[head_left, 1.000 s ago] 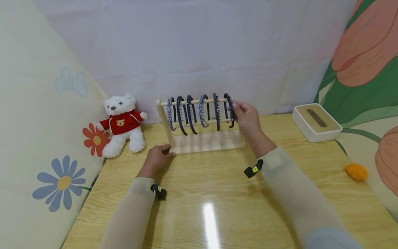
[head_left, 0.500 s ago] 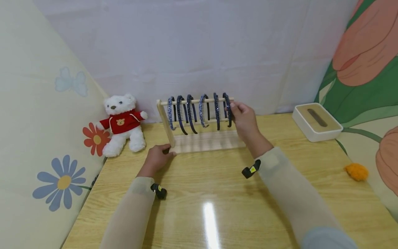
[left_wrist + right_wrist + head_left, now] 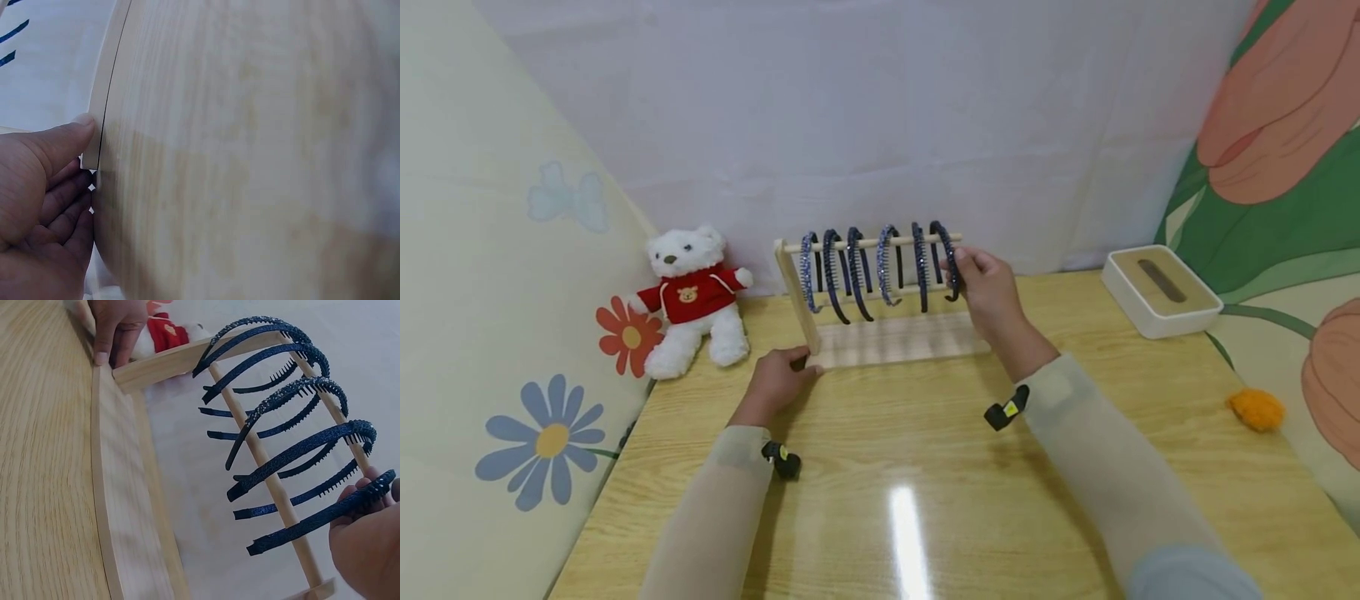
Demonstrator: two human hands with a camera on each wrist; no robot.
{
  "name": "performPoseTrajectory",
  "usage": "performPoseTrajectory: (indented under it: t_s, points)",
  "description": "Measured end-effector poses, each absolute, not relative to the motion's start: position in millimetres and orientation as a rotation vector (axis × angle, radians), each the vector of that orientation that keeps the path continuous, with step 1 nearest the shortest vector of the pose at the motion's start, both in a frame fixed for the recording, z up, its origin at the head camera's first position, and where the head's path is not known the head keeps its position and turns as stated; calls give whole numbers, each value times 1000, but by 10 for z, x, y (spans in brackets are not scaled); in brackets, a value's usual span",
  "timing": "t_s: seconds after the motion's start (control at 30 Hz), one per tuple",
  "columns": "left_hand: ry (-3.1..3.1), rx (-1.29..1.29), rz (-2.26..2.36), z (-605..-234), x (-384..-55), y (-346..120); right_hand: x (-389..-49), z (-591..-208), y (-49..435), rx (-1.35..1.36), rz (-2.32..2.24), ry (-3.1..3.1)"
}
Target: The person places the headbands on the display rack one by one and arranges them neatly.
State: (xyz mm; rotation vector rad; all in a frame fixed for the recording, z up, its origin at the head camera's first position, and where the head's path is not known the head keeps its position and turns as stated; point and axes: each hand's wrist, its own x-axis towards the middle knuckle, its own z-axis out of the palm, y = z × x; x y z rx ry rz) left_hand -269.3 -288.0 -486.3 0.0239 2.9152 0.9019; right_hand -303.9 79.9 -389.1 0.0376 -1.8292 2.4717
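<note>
A wooden headband rack (image 3: 895, 343) stands toward the back of the table, several dark blue, glittery toothed headbands (image 3: 887, 265) hung over its upper bar. My left hand (image 3: 772, 385) grips the left front corner of the rack's base, the thumb on its edge in the left wrist view. At the rack's right end my right hand (image 3: 997, 300) holds the rightmost headband (image 3: 300, 526) between thumb and fingers. That headband still loops round the bar, its near end pointing down past the lower rod (image 3: 275, 487). The rack's right post is mostly hidden by my right hand.
Left of the rack, a white teddy bear (image 3: 688, 300) in a red hoodie sits against the wall. On the right are a white tissue box (image 3: 1163, 292) with a wooden lid and a fuzzy orange item (image 3: 1257, 410). A pale cloth backdrop (image 3: 880, 125) hangs behind.
My right hand has shifted a little left, and the rightmost headband has slid left along the bar, nearer its neighbour. The left hand keeps its place on the base.
</note>
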Motion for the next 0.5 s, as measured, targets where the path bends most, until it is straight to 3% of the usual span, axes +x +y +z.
performPoseTrajectory:
  t_s: [0.5]
  points:
    - [2918,44,888,-4852,-2676,-2886,-3028,-3919,793,81,2424,-1839]
